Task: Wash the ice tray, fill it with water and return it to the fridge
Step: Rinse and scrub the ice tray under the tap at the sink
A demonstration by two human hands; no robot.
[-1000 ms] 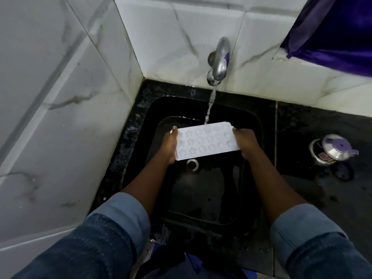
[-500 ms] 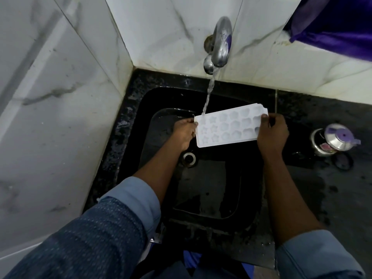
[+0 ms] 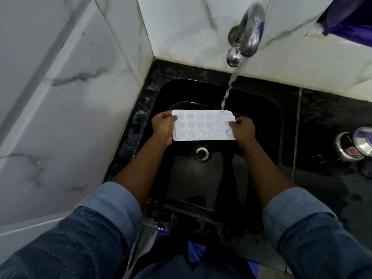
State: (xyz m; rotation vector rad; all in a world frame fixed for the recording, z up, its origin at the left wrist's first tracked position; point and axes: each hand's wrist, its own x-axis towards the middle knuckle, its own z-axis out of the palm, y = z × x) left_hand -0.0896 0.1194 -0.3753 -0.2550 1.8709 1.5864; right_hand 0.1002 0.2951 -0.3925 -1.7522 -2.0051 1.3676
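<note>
2 hands, left (image 3: 162, 128) and right (image 3: 244, 131), gripping 1 ice tray (image 3: 203, 125), 1 tap (image 3: 250, 31) running

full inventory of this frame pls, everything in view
tray: 1, white, held over the sink
stream: 1, clear, from tap onto tray's far right corner
tap: 1, chrome, on back wall above sink
sink: 1, black, centre
drain: 1, metal, sink floor, just below tray in view
counter: 1, black, right of sink
pot: 1, steel with lid, on counter at right edge
cloth: 1, purple, top right
tiles: several, white marbled, left and back walls
sleeves: 2, blue, bottom corners
left hand: 1, grips tray's left end
right hand: 1, grips tray's right end
</note>
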